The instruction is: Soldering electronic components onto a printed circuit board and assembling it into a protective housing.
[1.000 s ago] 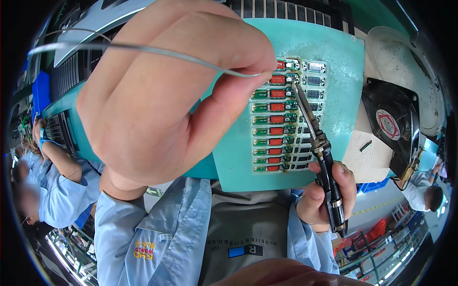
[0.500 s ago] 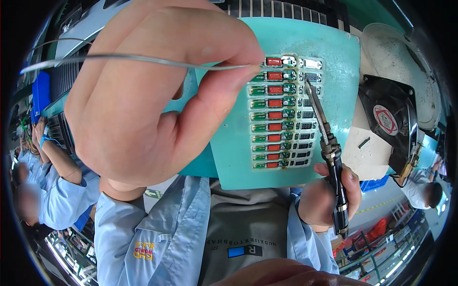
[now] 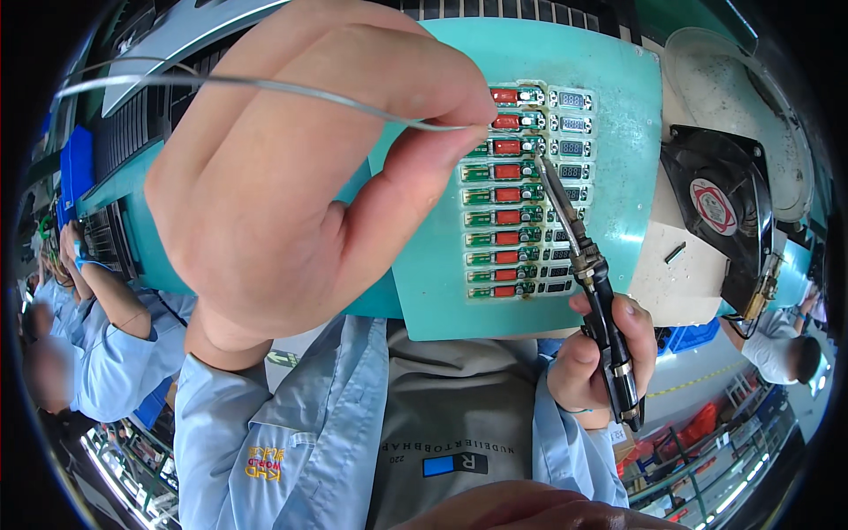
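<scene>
My left hand point(image 3: 309, 177) is closed in a pinch on a thin silvery solder wire point(image 3: 300, 90), which trails off to the left. Its fingertips hover over the upper boards and hide part of them. In my right hand point(image 3: 634, 340) is a black-handled soldering iron point(image 3: 601, 296), its metal tip at the right end of a board in the third row. Several small green circuit boards point(image 3: 478, 194) with red components sit in a column of slots on a turquoise plate point(image 3: 433, 296). Small digit displays point(image 3: 571, 148) line up beside them on the right.
A black fan point(image 3: 711, 190) stands right of the plate, near a round translucent lid point(image 3: 746, 88). A small dark piece point(image 3: 676, 253) lies on the beige surface. Dark ribbed racks point(image 3: 512, 9) run behind. Another person's arm point(image 3: 119, 296) is at the far left.
The soldering iron's tip has moved left, from a display to the end of a green board. My left hand has shifted slightly right with the wire. The plate appears a little higher in view.
</scene>
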A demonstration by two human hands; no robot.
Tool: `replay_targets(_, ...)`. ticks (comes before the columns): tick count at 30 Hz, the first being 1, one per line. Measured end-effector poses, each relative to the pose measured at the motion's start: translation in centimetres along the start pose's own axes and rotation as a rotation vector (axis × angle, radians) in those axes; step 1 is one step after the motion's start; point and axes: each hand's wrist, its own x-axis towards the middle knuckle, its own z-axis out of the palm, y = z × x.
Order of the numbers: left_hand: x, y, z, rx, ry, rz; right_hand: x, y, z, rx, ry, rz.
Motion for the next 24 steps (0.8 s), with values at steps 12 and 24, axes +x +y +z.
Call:
replay_targets(12, 0.0, -0.4, 0.9, 0.002, 0.008, -0.007, 0.3, -0.3, -0.7, -0.105, -0.153, 0.026)
replay_targets(24, -0.4, -0.8, 0.8, -0.002, 0.022, -0.010, 0.6, -0.5, -1.0, -0.127, -0.201, 0.021)
